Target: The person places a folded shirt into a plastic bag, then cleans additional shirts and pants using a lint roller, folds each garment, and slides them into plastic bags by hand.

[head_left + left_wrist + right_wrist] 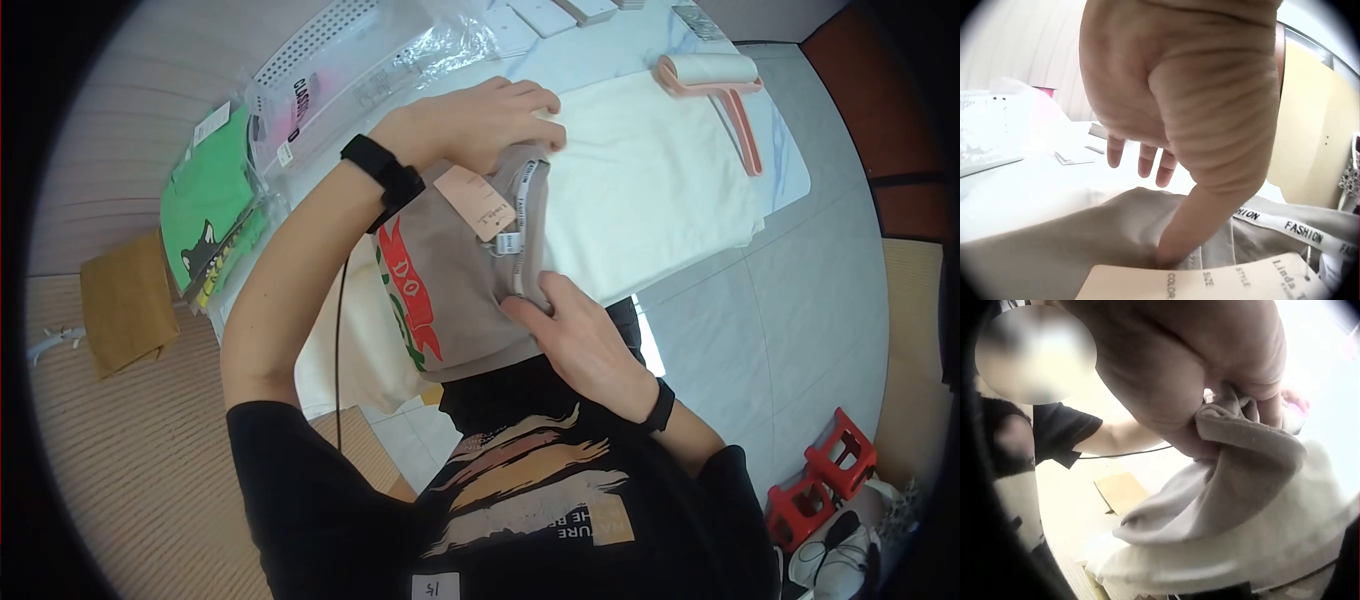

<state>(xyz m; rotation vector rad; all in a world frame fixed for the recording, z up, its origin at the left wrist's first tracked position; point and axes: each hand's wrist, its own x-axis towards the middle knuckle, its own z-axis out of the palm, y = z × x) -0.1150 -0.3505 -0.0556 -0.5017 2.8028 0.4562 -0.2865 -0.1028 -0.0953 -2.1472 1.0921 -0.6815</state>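
Observation:
A folded grey-brown T-shirt (470, 290) with a red and green print lies in front of me, its neckline tape reading FASHION. A pale pink hang tag (475, 205) rests on it near the white neck label (509, 243). At the far side of the neckline, my left hand (485, 125) grips the cloth; its thumb digs into the fabric in the left wrist view, and the other visible fingers stretch past it. My right hand (590, 350) pinches the near side of the neckline. Bunched cloth (1229, 409) shows between its thumb and fingers in the right wrist view.
White folded cloth (640, 190) covers much of the marbled table (790, 165). A pink-handled lint roller (735, 110) lies at its far right. On the left are a green garment (215, 190), plastic-bagged clothing (290, 115) and brown cardboard (130, 300). Red stands (840, 455) are on the floor.

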